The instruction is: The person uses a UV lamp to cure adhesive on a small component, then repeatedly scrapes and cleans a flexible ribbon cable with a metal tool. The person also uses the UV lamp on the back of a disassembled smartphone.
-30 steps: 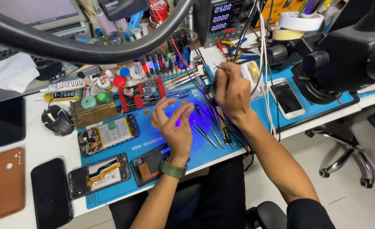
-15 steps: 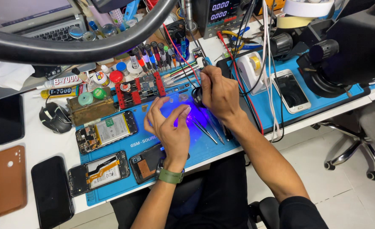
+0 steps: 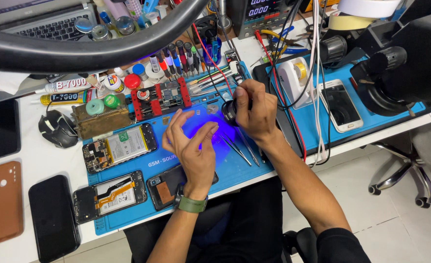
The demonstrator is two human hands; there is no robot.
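While closed around a small black torch (image 3: pixel 231 110), right hand (image 3: pixel 255 113) fingers wrapped tight about its barrel, lens end aimed down and left. Violet glow thrown onto the blue work mat (image 3: pixel 235 168) just below the torch. Left hand (image 3: pixel 192 148) spread flat and loose in that glow, fingers (image 3: pixel 175 127) fanned apart, gripping nothing visible; whether a small part lies under the fingertips, cannot tell. Green watch strap (image 3: pixel 192 204) at that wrist.

Just right of the left hand, metal tweezers (image 3: pixel 236 148) lying loose on the mat, close under the right wrist. Behind the fingers, a red-jawed board clamp (image 3: pixel 160 99) holding a circuit board. Left of it a brown block (image 3: pixel 101 122) and a black mouse (image 3: pixel 58 129). Nearer the body, three opened phones (image 3: pixel 119 147) on the mat, insides showing, one partly under the left forearm. Off the mat to the far left, a brown phone back (image 3: pixel 1 202) and a black phone (image 3: pixel 53 216).

Behind the clamp, a rack of screwdrivers (image 3: pixel 176 53) standing upright, glue tubes (image 3: pixel 62 91) lying flat, small capped pots (image 3: pixel 103 102). Red and black leads (image 3: pixel 210 58) trailing over the right hand's side. Right of it, a white phone (image 3: pixel 341 104), face up, and a black microscope head (image 3: pixel 405 63). Thick black hose (image 3: pixel 79 46) arching across the top, hiding part of the laptop (image 3: pixel 45 24).
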